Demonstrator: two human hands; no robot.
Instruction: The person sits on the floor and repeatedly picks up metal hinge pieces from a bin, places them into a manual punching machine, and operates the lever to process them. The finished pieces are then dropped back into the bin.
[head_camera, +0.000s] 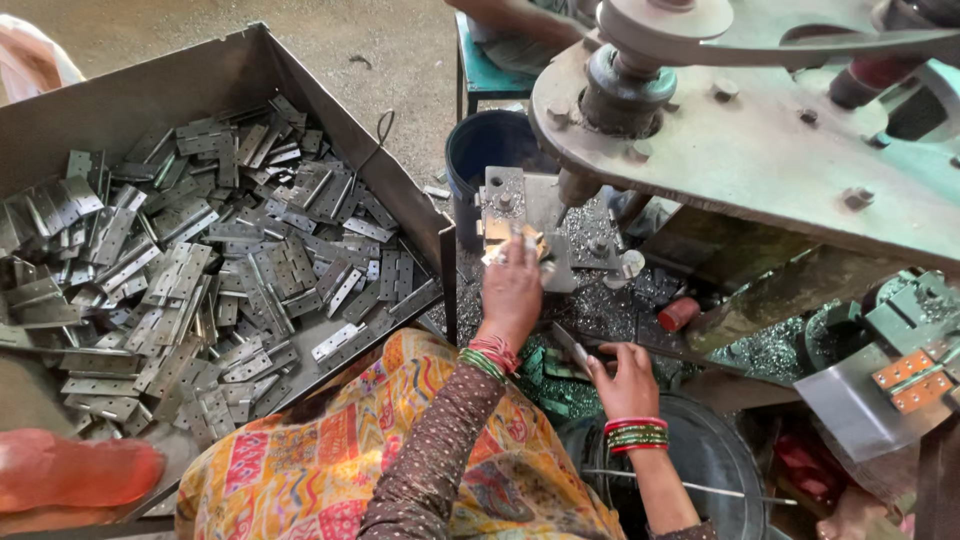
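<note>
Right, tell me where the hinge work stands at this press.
Done: cannot tell; no finished pile is clearly apart, though metal swarf covers the machine bed. In hand: the left hand holds a hinge at the press fixture, and the right hand has a grip on a flat metal piece. Left: the metal tray holds a large heap of hinges.

Left hand (512, 288): raised to the metal jig plate (520, 205) under the drill spindle (578, 186), fingers on a brass-coloured hinge (520, 240), apparently pinched. Right hand (628, 380): lower, closed around a dark lever handle (610, 352). Metal tray (150, 90), left: heaped with grey steel hinges (200, 270). Blue bucket (490, 150) behind the jig. Metal swarf (600, 305) around the base. Red cap (679, 313) just right of it. 2 copper-toned hinges (910, 378) at far right.
</note>
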